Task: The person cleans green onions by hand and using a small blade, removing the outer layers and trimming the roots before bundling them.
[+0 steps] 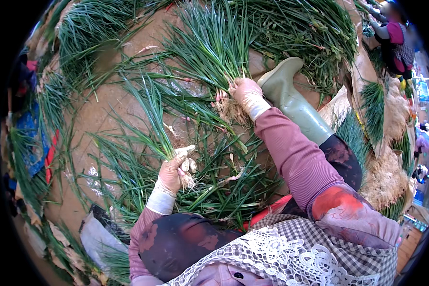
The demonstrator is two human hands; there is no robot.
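Note:
My left hand [170,172], in a pale glove, is closed round a small bunch of spring onions [152,112]. Their green leaves point up and away from me, and pale roots hang below the fingers. Further off and to the right, my gloved right hand [248,94] grips the root end of a larger spring onion bunch [212,45]. Its leaves fan out to the far side; pinkish bulbs and brown roots show beside the hand. Loose spring onions [209,186] lie scattered between and below my hands.
A green rubber boot [295,102] on my leg stands right of my right hand. Heaps of spring onions [97,28] lie at the far left and far right. Bundles with tan roots [388,178] line the right side. Another person [395,40] is at the upper right.

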